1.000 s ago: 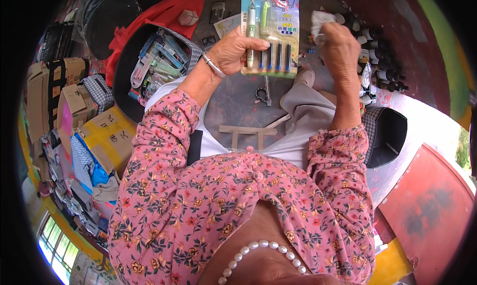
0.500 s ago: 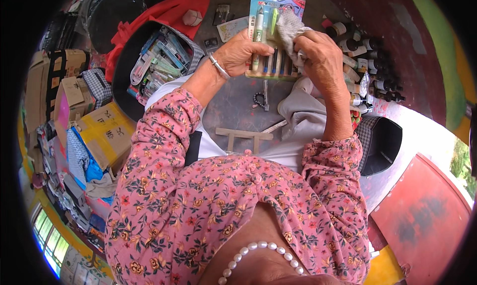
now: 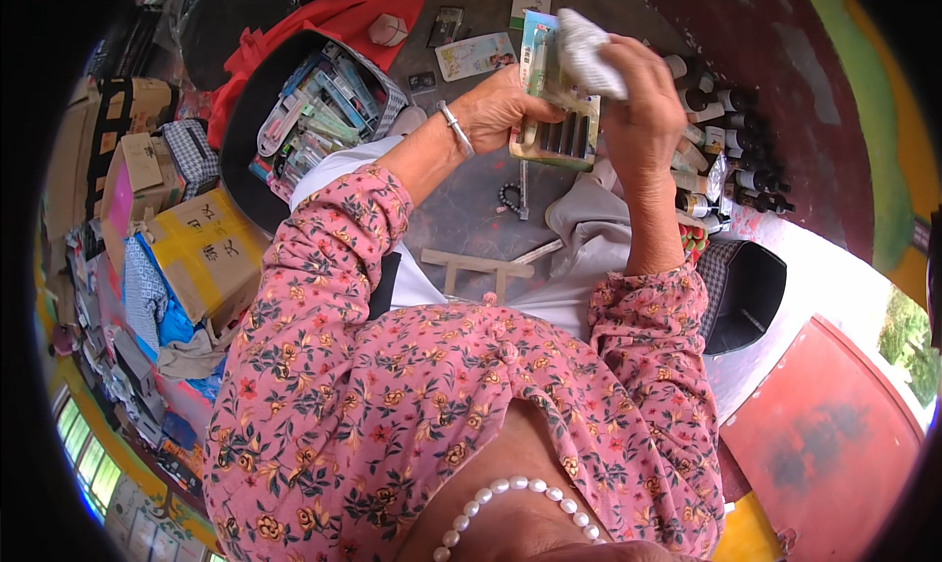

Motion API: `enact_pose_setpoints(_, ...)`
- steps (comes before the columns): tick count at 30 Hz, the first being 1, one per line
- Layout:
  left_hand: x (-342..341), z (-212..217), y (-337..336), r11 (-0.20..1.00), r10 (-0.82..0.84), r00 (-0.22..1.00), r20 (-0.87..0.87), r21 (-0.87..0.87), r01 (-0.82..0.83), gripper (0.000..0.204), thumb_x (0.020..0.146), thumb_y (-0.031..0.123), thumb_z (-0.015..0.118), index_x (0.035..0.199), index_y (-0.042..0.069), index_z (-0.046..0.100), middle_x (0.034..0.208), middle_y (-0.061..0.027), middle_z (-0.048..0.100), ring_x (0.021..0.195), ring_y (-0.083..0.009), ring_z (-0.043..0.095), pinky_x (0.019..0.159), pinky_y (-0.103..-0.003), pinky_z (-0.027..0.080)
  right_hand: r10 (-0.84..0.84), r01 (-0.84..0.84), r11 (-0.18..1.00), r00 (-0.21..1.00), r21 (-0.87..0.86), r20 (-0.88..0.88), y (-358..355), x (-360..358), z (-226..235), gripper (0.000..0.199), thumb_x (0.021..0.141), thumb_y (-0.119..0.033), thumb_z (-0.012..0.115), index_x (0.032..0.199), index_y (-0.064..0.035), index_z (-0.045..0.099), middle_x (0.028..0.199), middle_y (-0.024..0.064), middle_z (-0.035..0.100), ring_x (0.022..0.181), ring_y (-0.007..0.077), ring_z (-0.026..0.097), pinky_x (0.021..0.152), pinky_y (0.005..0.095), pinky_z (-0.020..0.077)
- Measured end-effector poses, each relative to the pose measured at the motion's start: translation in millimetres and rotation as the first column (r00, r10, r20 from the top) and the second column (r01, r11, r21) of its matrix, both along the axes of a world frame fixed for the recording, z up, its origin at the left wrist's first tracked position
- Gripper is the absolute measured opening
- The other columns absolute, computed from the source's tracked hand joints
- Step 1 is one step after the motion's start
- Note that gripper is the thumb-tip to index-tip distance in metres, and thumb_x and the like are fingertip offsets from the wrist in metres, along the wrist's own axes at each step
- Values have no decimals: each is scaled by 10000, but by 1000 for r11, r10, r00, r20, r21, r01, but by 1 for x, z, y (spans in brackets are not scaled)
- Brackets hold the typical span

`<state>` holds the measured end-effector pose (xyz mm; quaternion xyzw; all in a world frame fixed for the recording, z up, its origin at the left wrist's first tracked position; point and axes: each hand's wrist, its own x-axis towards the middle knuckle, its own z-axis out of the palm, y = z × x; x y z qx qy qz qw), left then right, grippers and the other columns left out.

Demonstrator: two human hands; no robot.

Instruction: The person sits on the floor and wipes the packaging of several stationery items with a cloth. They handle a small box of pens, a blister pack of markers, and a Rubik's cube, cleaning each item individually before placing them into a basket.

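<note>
Seen from above, the left hand (image 3: 500, 106) grips a blister pack of pens (image 3: 554, 121) by its edge, steadying it upright while the right hand (image 3: 643, 111) presses a bunched white cloth (image 3: 589, 52) against its top.

This looks like a small stall or shop selling cheap goods, set out low on the ground. A black tub (image 3: 257, 121) is packed with carded goods still in their packaging, rows of little dark bottles (image 3: 731, 140) stand along the red wall (image 3: 785, 72), and taped cardboard boxes (image 3: 201, 253) and piled stock crowd the left side.
</note>
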<state>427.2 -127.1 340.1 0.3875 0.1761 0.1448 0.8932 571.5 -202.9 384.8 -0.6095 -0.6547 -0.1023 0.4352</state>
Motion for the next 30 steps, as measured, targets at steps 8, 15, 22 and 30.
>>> enact_pose_setpoints(8,2,-7,-6,986,-34,983,-178,155,62,423,635,-108,536,1032,34,512,907,-32,579,838,-127,578,702,-256,477,102,25,972,850,-233,516,-1,-2,-9,115,696,-129,515,788,-108,581,940,24,573,962,179,531,816,394,403)
enact_pose_setpoints(15,-4,7,-2,990,-25,1000,8,-140,26,450,697,-59,558,1127,-3,437,1028,-126,570,882,-195,601,783,-328,501,-401,392,913,808,-114,-431,-9,55,2,316,689,23,451,963,-16,605,874,81,636,780,146,599,749,258,461)
enact_pose_setpoints(22,-3,1,2,975,-28,999,46,-221,38,464,698,-68,544,1142,5,432,1022,-123,572,903,-201,592,783,-351,501,-429,424,899,797,-112,-424,-19,24,27,221,745,-115,596,948,-29,598,809,72,635,735,147,606,693,258,473)
enact_pose_setpoints(30,6,-10,-1,997,62,994,-90,-48,-66,365,692,-66,545,1038,38,489,887,-51,585,753,-139,589,652,-315,520,-198,-28,870,895,-492,-401,-2,3,-9,250,680,-63,547,916,-9,610,779,148,630,702,200,622,671,314,471)
